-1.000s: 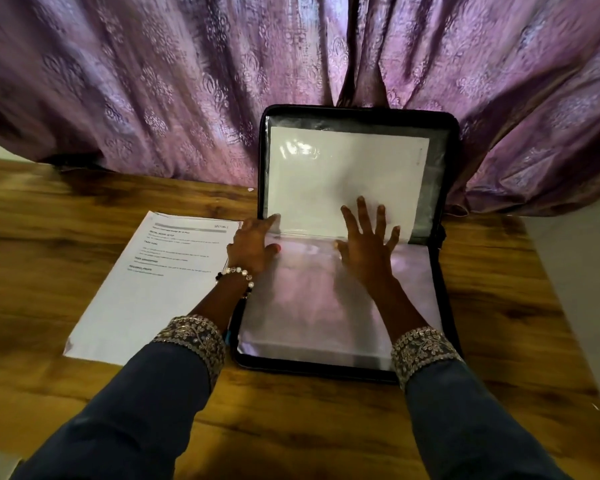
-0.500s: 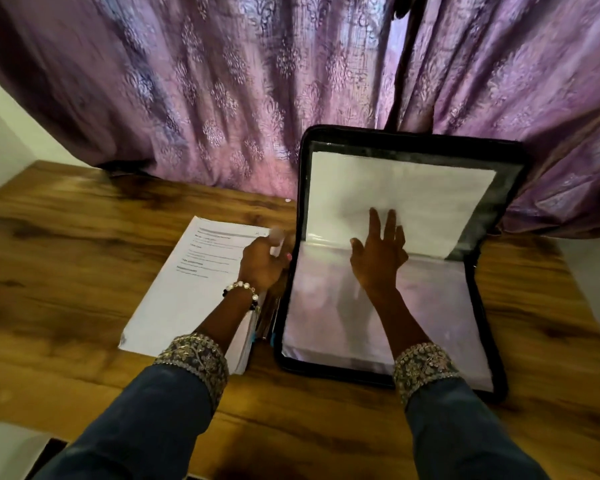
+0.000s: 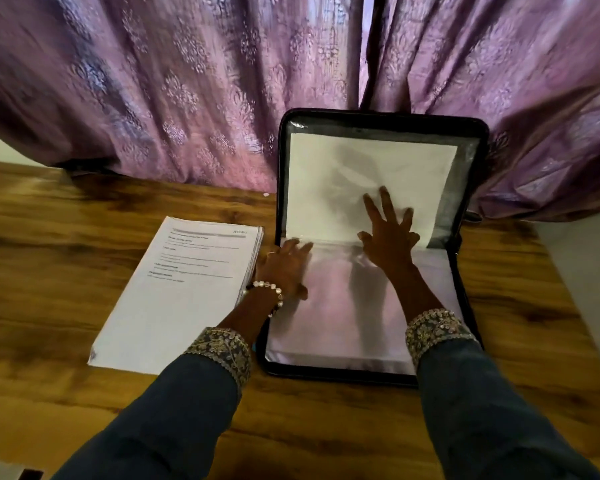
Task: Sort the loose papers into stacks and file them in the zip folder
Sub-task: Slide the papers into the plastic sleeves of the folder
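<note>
Head view shows the folder [image 3: 381,126] open beside the stack [image 3: 177,289]: right hand [image 3: 390,237] splayed on a filed sheet, left hand [image 3: 284,268] apparently flat, gripping nothing; best smooth sleeves toward the spine.

Black zip folder [image 3: 381,116] (purple floral curtain [image 3: 187,81])
</note>
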